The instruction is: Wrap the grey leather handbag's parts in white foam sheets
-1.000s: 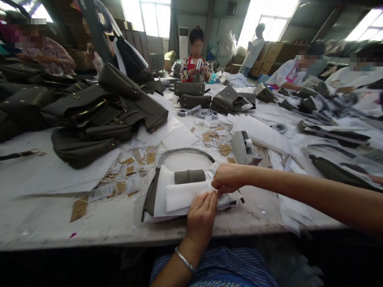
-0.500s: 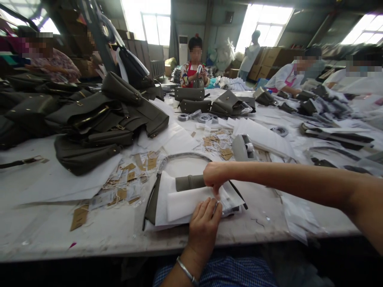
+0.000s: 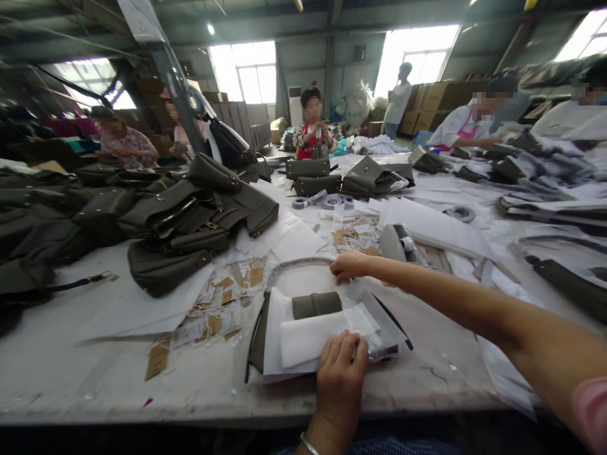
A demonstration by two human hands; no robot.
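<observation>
Heap of dark handbags [image 3: 190, 221], scattered paper tags [image 3: 222, 300], tape rolls [image 3: 322, 202], tape dispenser [image 3: 401, 243], seated co-workers [image 3: 313, 123]

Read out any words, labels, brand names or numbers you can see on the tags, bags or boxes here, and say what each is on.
No text here can be read.
Brown paper tags scattered on the table: any print is too small and blurred.
Cardboard boxes by the back windows: no legible marking.
Dark bags piled at left: no readable brand.
White foam sheet under the left hand: blank.
</observation>
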